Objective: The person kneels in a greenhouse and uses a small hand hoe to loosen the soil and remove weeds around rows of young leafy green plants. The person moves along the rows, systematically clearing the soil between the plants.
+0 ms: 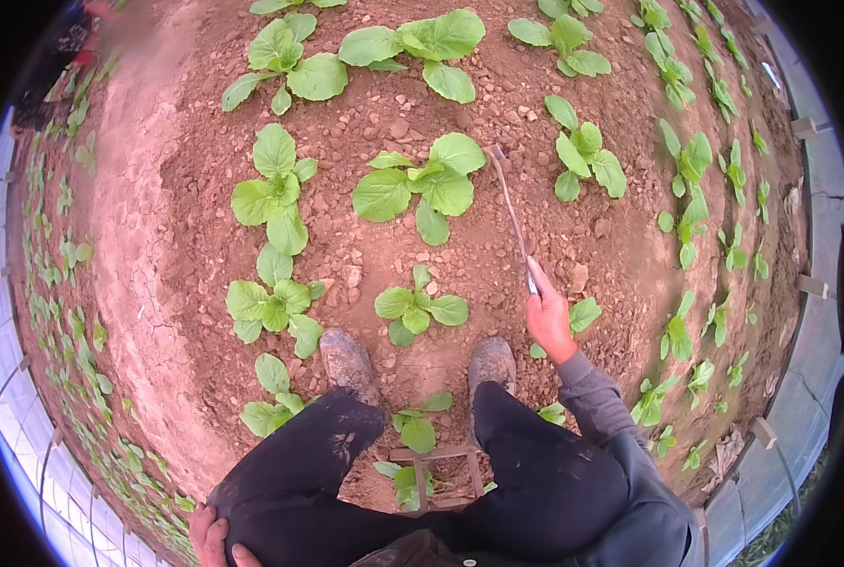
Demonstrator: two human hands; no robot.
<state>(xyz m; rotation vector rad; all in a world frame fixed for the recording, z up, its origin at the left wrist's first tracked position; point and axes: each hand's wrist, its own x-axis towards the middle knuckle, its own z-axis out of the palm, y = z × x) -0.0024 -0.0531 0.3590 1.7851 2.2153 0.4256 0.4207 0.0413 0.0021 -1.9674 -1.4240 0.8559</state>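
Note:
My right hand [551, 322] grips the handle of a small hand hoe [512, 209]. The tool's thin shaft stretches away from me, and its head is on or just above the soil, beside the right-hand leaves of a broad-leaved green seedling [422, 177]. Below that plant, a smaller seedling [418, 308] grows just in front of my boots. At the lower left, my left hand [218, 537] rests on my thigh, fingers spread and holding nothing; part of it is cut off by the picture's edge.
My muddy boots [492, 361] straddle the middle row. Leafy plants [276, 305] stand close on the left, others [585, 156] on the right. A low stool frame [422, 482] shows between my legs. Plastic sheeting [769, 453] bounds the plot. Part of a person [50, 60] appears far left.

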